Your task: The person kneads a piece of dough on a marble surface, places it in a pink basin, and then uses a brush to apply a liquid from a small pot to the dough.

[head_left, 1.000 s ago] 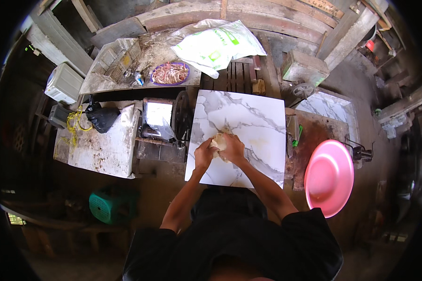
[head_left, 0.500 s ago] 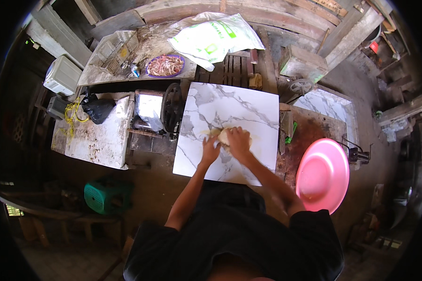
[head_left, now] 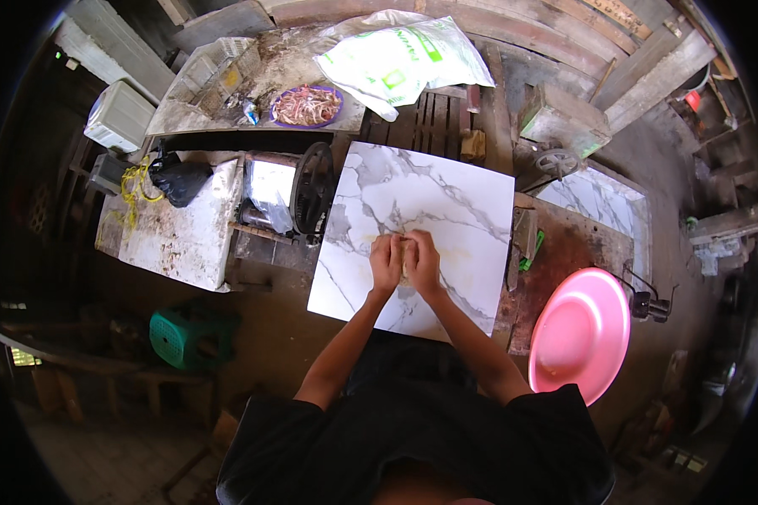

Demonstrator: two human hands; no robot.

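A pale beige lump of dough (head_left: 407,269) lies on a white, grey-veined marble-look board (head_left: 472,290). My left hand (head_left: 385,263) and my right hand (head_left: 424,261) are closed round it side by side, fingers curled and knuckles almost touching. Only a narrow strip of the dough shows between them; the rest is covered by my hands. Faint yellowish smears mark the board on both sides.
Left of the board stands a machine with a dark wheel (head_left: 313,189). A pink basin (head_left: 583,332) sits at the right, near a green-handled tool (head_left: 532,251). Behind are a white sack (head_left: 404,63) and a purple plate (head_left: 275,118) of pinkish strips. A green stool (head_left: 173,339) stands lower left.
My hands have drawn together over the dough, the right fingers curling in from a flatter spread. The dough, wider and more exposed before, is now mostly covered. The view has shifted slightly.
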